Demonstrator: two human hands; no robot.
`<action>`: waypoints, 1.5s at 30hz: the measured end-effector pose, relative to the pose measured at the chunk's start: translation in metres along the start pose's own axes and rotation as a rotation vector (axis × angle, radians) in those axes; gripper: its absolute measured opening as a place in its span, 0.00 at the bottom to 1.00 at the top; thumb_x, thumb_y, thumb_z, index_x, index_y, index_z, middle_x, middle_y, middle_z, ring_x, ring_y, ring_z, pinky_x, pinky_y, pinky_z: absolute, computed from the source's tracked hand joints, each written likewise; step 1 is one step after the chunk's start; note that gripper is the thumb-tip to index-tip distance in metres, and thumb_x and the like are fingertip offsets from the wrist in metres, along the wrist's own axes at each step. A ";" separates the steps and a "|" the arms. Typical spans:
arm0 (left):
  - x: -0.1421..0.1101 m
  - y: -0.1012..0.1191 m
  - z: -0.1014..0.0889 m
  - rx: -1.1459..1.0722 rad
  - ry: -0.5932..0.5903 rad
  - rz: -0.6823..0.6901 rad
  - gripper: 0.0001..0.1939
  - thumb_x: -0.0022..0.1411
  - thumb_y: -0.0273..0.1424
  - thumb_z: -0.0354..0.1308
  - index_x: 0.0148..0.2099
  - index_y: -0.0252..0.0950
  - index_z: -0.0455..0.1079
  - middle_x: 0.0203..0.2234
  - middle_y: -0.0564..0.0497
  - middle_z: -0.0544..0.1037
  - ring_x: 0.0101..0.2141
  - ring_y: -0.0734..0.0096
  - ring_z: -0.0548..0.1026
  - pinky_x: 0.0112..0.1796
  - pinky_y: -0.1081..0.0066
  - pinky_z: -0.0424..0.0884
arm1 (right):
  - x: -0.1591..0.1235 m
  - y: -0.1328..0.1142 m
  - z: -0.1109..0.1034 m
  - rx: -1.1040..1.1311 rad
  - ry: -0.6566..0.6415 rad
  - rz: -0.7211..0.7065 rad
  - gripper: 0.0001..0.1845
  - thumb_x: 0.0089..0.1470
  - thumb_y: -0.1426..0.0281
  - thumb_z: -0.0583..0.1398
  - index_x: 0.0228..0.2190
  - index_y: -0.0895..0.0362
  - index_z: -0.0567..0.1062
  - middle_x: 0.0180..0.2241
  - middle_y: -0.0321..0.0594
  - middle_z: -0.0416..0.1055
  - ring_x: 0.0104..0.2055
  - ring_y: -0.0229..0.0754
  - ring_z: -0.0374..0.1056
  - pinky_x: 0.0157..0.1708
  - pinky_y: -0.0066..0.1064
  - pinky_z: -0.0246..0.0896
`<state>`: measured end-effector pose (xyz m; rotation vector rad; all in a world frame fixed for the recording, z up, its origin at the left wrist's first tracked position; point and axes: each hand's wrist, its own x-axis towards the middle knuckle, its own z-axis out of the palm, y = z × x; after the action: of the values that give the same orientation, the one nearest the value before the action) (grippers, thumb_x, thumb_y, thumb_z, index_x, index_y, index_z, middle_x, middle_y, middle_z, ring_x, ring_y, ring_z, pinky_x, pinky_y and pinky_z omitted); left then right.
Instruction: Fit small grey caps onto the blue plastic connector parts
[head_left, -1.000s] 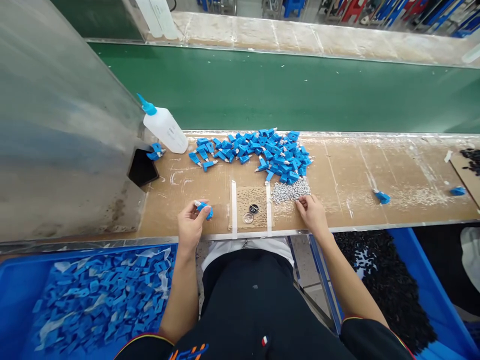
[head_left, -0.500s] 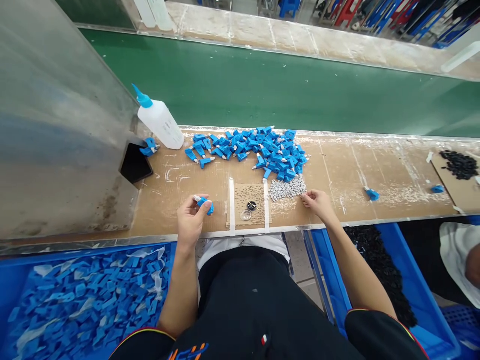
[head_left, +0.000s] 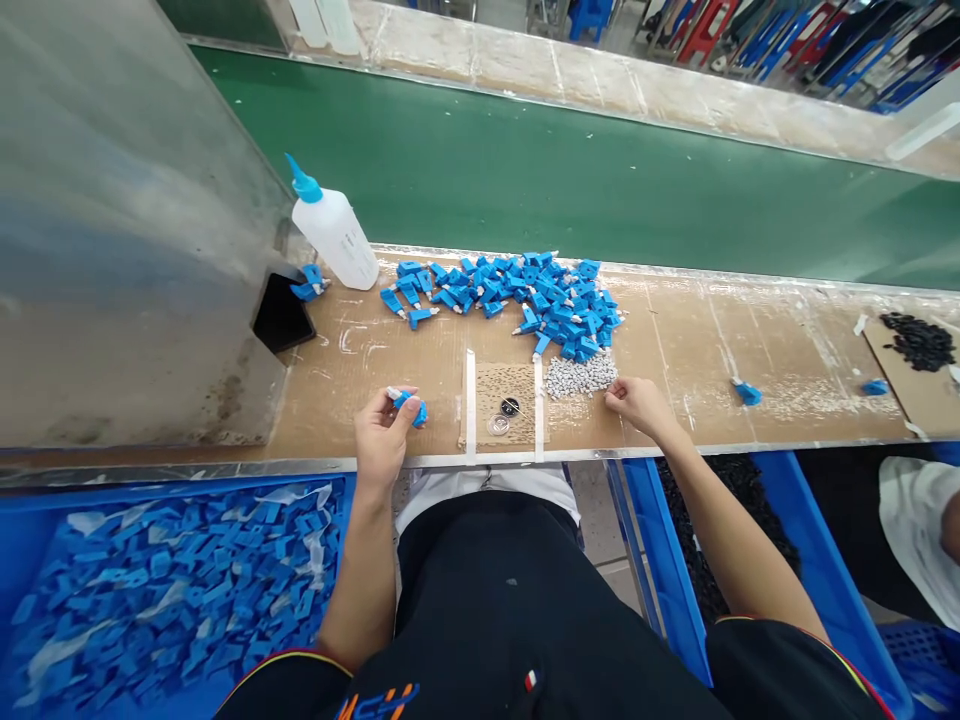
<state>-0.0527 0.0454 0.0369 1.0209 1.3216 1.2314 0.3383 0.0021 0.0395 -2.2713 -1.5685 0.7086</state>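
Between the thumb and fingers of my left hand [head_left: 382, 437] is a blue plastic part [head_left: 409, 407] with a white tip. My right hand [head_left: 637, 405] has its thumb and fingertips pinched together at the right edge of a pile of small grey pieces [head_left: 580, 376]. Whatever sits in that pinch is too small to make out. Behind the grey pieces lies a heap of blue plastic parts [head_left: 555, 305] with white tips. Between my hands, a perforated cardboard piece [head_left: 491, 385] is taped down, with a small black round dish [head_left: 510, 407] and a clear round dish [head_left: 498, 425] on it.
A white bottle [head_left: 337, 240] with a blue nozzle stands back left, near a metal panel [head_left: 150, 250]. Blue bins hold blue parts [head_left: 195, 590] and black parts [head_left: 727, 530] below the table edge. Black pieces [head_left: 921, 340] lie far right, near a person's white sleeve [head_left: 911, 520].
The view has shifted slightly. My right hand stays by the grey pieces, its forearm swung a little outward to the right. My left hand still holds the blue part.
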 end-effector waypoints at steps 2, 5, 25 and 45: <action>-0.001 -0.001 0.000 -0.009 -0.005 0.005 0.23 0.47 0.48 0.72 0.34 0.35 0.74 0.22 0.55 0.74 0.21 0.76 0.71 0.23 0.76 0.71 | -0.004 -0.003 0.005 -0.029 -0.029 -0.044 0.08 0.42 0.74 0.60 0.16 0.52 0.68 0.18 0.37 0.71 0.23 0.41 0.66 0.27 0.31 0.55; -0.003 -0.002 0.002 -0.022 0.000 0.012 0.23 0.47 0.49 0.72 0.33 0.35 0.74 0.21 0.55 0.73 0.20 0.77 0.71 0.22 0.76 0.70 | -0.017 -0.014 0.029 -0.067 -0.038 -0.221 0.05 0.47 0.71 0.59 0.21 0.52 0.70 0.21 0.36 0.71 0.24 0.41 0.67 0.29 0.31 0.59; -0.010 -0.011 0.014 -0.134 -0.100 -0.015 0.27 0.50 0.55 0.69 0.37 0.35 0.76 0.23 0.53 0.73 0.22 0.76 0.70 0.23 0.76 0.69 | -0.030 -0.037 0.082 -0.206 0.108 -0.649 0.10 0.62 0.72 0.53 0.29 0.52 0.67 0.29 0.41 0.69 0.31 0.43 0.67 0.34 0.32 0.62; -0.004 -0.022 0.014 -0.167 -0.036 -0.056 0.27 0.54 0.52 0.68 0.41 0.33 0.77 0.26 0.51 0.76 0.26 0.75 0.72 0.26 0.75 0.73 | -0.026 -0.069 0.048 0.027 -0.130 -0.536 0.07 0.58 0.68 0.55 0.28 0.53 0.70 0.24 0.37 0.71 0.26 0.40 0.66 0.28 0.30 0.62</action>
<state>-0.0367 0.0410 0.0157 0.8781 1.1911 1.2528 0.2502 0.0012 0.0394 -1.6855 -2.0867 0.7237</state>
